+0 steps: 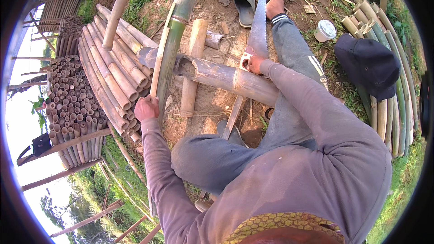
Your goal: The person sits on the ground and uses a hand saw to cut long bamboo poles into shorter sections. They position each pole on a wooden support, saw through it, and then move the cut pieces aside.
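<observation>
brown earth (pixel 212 114); left hand (pixel 147 108) curled on bamboo pole (pixel 176 34); right hand (pixel 256 64) clasping saw (pixel 258 31); trousers (pixel 291 47) show pale lettering (pixel 323 80)

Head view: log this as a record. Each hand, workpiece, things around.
left grip: closed at the lower end of a pale strip
strip: runs along a green bamboo pole
right grip: on the handle of a handsaw, blade pointing away from the person
workpiece: notched bamboo, lying crosswise
ground: grey sandal left of the blade; white cup beyond the right leg
far right: dark cap on bamboo poles
</observation>
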Available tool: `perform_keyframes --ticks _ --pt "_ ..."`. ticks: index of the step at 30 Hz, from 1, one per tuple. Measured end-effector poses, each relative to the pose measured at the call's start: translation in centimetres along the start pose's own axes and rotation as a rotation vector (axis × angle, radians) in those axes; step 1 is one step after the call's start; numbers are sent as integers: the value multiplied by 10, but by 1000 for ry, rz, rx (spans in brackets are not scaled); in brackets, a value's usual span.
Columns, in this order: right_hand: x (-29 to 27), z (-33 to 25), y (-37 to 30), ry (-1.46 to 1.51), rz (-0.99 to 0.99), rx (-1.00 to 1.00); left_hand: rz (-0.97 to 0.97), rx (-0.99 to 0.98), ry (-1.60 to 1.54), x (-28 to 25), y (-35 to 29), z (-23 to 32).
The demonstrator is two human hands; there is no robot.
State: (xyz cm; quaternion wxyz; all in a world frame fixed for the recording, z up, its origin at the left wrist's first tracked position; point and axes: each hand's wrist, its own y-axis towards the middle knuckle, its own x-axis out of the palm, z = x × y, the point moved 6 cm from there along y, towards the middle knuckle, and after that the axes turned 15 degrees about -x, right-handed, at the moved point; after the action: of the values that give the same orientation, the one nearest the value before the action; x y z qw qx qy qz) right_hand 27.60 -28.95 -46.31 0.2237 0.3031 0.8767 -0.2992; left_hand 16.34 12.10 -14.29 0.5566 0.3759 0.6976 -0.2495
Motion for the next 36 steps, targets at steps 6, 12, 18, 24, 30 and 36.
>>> perform_keyframes --ticks 6,12,18,24,30,36 --pt "-14 -49 0 -105 -111 36 -12 -19 -40 2 -4 -7" --pt "2 -38 15 424 134 301 26 -1 -31 11 -1 -11" --pt "-4 -40 19 596 190 118 16 -3 -33 8 -6 -7" --pt "-36 -81 4 -342 63 -81 36 -11 -41 7 -6 -10" --pt "-35 -90 31 -648 -116 -168 -14 -27 -23 -4 -6 -3" --pt "-67 -127 12 -698 87 -344 62 0 -80 5 -9 -14"
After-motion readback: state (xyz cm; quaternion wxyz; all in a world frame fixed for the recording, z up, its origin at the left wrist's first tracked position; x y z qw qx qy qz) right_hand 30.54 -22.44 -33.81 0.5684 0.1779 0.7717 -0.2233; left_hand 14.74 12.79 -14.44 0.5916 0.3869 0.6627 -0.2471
